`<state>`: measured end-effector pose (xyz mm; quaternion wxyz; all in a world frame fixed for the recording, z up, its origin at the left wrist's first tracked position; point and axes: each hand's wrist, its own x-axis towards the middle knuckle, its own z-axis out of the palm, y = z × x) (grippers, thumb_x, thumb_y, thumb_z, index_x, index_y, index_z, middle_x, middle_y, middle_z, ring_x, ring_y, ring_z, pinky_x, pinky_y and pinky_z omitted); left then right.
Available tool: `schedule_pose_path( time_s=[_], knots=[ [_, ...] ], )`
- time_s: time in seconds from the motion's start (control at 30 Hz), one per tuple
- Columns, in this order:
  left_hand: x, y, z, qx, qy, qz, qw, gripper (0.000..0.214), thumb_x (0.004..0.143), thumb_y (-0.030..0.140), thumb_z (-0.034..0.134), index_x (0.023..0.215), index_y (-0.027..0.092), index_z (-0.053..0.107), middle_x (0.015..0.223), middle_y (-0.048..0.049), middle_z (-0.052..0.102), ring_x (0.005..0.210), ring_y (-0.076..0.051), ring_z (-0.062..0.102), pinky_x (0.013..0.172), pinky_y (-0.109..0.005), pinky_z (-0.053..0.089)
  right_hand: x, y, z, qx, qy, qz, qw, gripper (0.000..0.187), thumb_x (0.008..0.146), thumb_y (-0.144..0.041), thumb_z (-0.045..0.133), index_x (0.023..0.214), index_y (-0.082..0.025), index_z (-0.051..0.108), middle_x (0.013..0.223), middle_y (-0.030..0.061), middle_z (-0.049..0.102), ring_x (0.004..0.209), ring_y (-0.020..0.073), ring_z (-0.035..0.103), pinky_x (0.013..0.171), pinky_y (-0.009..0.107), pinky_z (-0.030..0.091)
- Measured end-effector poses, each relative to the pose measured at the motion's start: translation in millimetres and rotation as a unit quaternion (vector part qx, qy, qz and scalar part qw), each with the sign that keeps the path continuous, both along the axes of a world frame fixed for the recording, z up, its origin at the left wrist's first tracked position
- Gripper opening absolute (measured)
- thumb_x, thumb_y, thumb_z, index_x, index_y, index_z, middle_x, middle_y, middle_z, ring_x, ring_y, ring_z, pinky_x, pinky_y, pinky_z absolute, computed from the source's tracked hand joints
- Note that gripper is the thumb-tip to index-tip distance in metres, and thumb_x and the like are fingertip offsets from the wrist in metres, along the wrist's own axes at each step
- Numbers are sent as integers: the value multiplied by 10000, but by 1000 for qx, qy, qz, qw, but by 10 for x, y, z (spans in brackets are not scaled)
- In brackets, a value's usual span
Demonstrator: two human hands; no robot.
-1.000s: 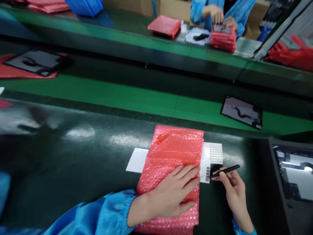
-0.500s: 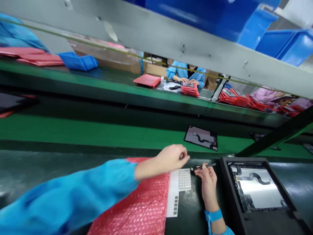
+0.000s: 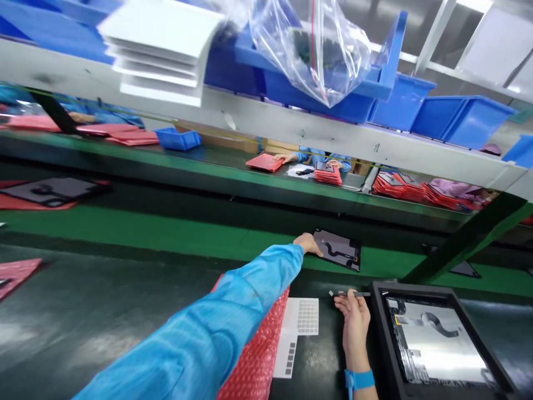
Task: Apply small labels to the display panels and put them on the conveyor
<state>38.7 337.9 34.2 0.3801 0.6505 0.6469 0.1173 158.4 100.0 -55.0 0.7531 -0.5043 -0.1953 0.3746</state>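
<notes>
left hand (image 3: 307,243) at panel (image 3: 345,245), right hand (image 3: 353,319) gripping pen (image 3: 362,294)
can't tell if left is closed; best pinch edge only, clear of cable (image 3: 332,252), pen tip away

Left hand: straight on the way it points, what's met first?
The dark-edged panel on the green strip. The left hand appears to be at its left edge in the view; whether they touch is unclear, since depth is hard to judge.

Left hand (image 3: 307,243): arm (image 3: 225,311) outstretched forward | right hand (image 3: 353,314): pinched, nearer body
</notes>
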Motion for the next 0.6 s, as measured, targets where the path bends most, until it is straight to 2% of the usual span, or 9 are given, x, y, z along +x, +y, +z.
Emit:
schedule_pose_path(
  time_s=[0.23,0.4,0.5,0.6],
  knots=[
    [-243,-91,169,-45,-123,32,991,380,1006,375,714,1315,164,651,1313,-105,666,1135,-263,687,953,-461,609,98,4,28,28,13,34,999,535,696,-530,982,950,-161,689,845,77,811,723,231,801,629,273,643],
    [-461,-131,481,20,-260,43,965,376,1027,366,686,1339,164,630,1297,-108,666,1068,-232,699,892,-423,630,140,-39,109,35,43,55,997,499,670,-464,1009,927,-161,707,835,71,810,701,222,792,612,270,633],
    [-833,-94,751,64,-301,46,950,362,1035,370,674,1327,161,627,1224,-93,682,977,-202,705,821,-374,636,168,-95,193,39,78,65,994,490,620,-436,1022,915,-172,733,827,56,803,686,204,775,614,268,628],
    [-1376,-187,978,90,-317,31,944,349,1060,391,627,1320,160,613,1056,-53,691,784,-145,680,678,-294,608,183,-168,299,38,120,76,989,433,604,-417,1011,872,-194,754,790,25,781,659,161,737,606,242,612]
  ],
)
